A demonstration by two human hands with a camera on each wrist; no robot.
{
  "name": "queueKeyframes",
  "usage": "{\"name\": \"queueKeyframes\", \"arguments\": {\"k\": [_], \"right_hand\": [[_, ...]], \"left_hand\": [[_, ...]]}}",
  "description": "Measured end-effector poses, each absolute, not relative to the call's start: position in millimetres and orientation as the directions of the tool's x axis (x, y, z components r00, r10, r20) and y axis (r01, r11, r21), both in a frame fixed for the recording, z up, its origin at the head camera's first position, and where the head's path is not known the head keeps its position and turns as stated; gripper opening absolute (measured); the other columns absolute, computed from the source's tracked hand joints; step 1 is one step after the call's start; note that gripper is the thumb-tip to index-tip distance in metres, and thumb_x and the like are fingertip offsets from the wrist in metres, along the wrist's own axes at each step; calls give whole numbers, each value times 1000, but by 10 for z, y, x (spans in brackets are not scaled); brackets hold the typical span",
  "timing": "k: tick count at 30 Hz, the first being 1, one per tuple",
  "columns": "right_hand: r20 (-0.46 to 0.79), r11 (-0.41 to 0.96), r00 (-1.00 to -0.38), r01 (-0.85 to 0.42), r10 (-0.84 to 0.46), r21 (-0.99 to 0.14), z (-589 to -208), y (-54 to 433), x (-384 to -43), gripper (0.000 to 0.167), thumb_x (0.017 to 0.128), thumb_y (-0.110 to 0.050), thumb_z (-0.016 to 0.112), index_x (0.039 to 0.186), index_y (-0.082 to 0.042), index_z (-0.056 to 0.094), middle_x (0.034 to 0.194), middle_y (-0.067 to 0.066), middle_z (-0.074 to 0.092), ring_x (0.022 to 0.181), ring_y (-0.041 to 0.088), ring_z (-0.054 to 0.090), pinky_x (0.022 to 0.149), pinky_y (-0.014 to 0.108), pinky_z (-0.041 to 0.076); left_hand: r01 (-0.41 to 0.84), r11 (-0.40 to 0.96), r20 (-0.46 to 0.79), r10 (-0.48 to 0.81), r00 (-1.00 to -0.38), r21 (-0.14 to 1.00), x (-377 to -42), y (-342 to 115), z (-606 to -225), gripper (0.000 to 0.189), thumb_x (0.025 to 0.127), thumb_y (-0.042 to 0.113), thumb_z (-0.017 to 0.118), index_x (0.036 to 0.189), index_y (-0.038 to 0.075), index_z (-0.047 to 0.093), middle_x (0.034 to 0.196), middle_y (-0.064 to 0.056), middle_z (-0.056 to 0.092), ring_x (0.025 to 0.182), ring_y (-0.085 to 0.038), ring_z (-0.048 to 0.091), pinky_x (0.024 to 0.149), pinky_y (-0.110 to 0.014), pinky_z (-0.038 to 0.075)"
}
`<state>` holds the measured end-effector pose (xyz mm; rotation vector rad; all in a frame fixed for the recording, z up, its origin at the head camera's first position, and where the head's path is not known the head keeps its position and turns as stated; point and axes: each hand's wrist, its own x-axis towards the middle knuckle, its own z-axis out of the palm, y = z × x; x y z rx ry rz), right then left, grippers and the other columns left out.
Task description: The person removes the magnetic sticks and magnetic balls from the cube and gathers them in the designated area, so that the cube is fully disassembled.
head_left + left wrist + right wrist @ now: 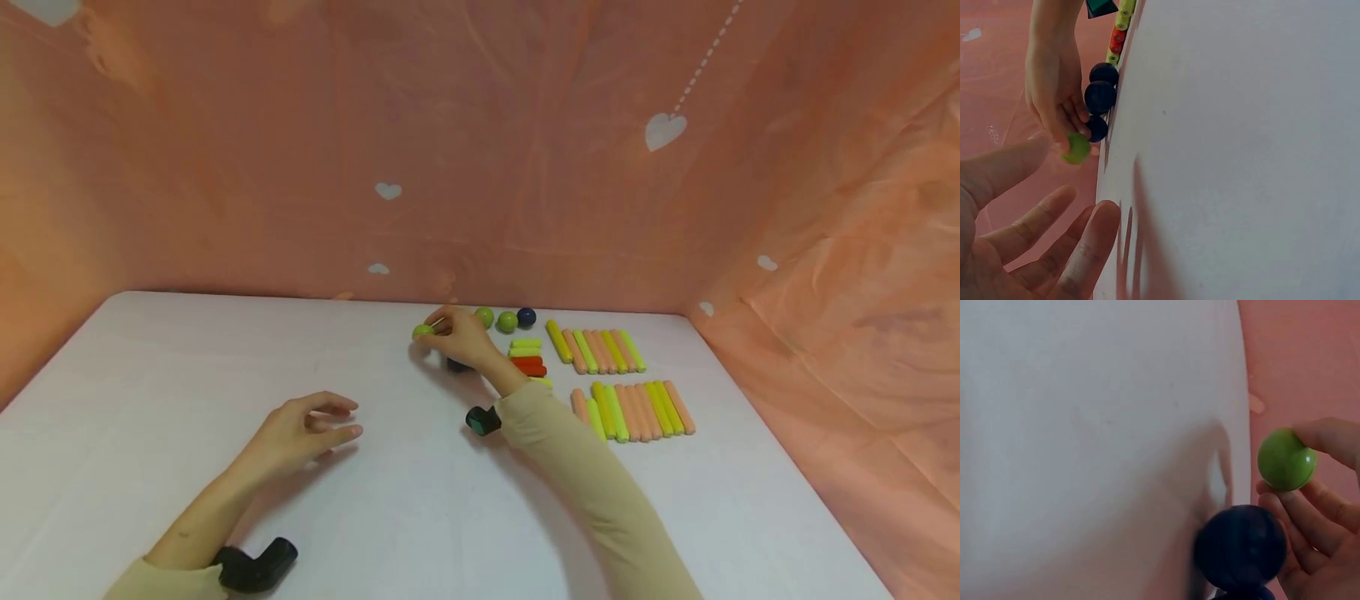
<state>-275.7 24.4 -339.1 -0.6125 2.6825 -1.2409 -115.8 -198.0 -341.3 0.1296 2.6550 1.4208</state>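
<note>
My right hand [463, 340] pinches a small glossy green ball [1286, 459] between thumb and fingers, just above the table near its far edge. Close below those fingers sits a dark blue ball [1241, 547], mostly covered by the hand in the head view. Two other green balls, one half behind the hand [483, 317] and one beside it [507, 322], stand to the right with another dark blue ball [527, 317]. Holding nothing, my left hand [303, 429] hovers over the white table at left of centre, its fingers loosely spread and apart from any object.
Short yellow-green and red sticks [528, 363] lie stacked beside my right forearm. Farther right are two rows of longer sticks in yellow, green and peach, a back row [600, 352] and a front row [637, 412]. An orange cloth [480, 167] hangs behind the white table [420, 517].
</note>
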Motion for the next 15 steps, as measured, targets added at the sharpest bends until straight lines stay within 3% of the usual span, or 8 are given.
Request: {"name": "queueKeyframes", "arguments": {"k": [9,15], "right_hand": [[-3,671,-882,-357,-472,-649,-3456,174,-2726,35,86,-28,72,112,-6,63,106,10,70,96,20,65,76,23,51],[36,654,-873,-391,-486,-648,-3445,226,-2662,40,87,-27,71,119,-5,61,114,12,68,106,23,64,89,31,51]], "left_hand": [[10,544,-80,140,-987,839,-1155,-1962,-3401,42,87,26,71,119,1,61,111,-22,67,74,-15,68,60,-28,54],[-9,540,-94,129,-987,841,-1162,-1955,-3404,40,89,25,68,119,0,61,112,-23,66,73,-16,68,60,-28,54]]}}
